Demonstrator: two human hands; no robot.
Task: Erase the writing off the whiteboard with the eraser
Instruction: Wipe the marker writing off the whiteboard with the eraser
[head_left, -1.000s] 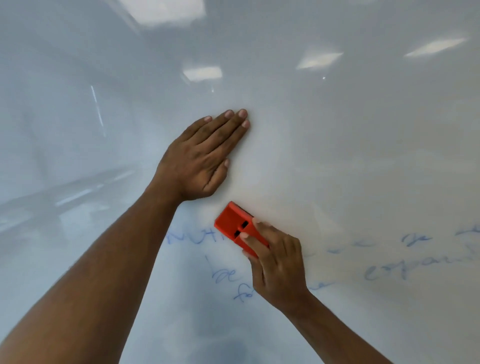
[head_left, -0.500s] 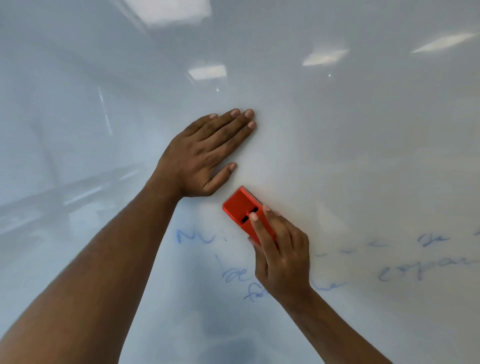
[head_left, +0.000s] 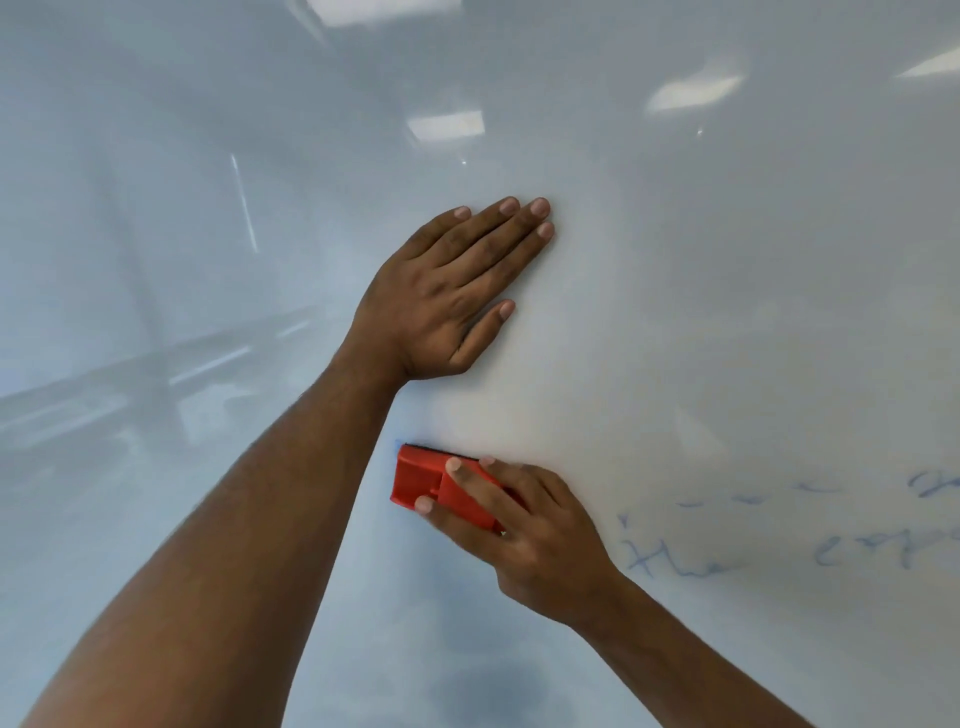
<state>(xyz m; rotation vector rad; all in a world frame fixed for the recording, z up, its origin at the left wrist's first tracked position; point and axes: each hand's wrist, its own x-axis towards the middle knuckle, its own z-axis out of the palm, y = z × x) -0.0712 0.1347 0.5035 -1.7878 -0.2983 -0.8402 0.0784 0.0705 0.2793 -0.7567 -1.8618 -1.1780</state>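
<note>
Glossy white whiteboard (head_left: 727, 322) fills nearly the whole view, w/ pale reflections of ceiling light panels (head_left: 445, 126) near the top. Left hand (head_left: 447, 296) lies flat on the board, palm down, fingers (head_left: 498, 234) straight & close together pointing up-right, thumb (head_left: 485, 327) spread a little apart; it holds nothing, just rests on the surface. Left forearm runs down to the bottom-left corner. Below it, and apart from it, the right hand (head_left: 530, 540) grips a red rectangular plastic eraser (head_left: 431, 486), pressed against the board. Right-hand fingers are curled over the eraser's back: index fingertip on top of the red body, another fingertip along its upper edge, thumb tip at its lower edge, approx. pinching it from both sides. Eraser's left end sticks out past the fingers, just beside the left forearm; can't tell if they touch. A thin dark strip shows along the eraser's top edge, against the board. A tiny blue smear sits at its upper-left corner. Faint blue marker writing (head_left: 779, 551) remains to the right of the right hand, in two rough rows near the frame's right edge: dashes & a scrawl above, smudged letters below; too blurred to read. Board around the eraser and under the left hand looks wiped, w/ a hazy sheen.
</note>
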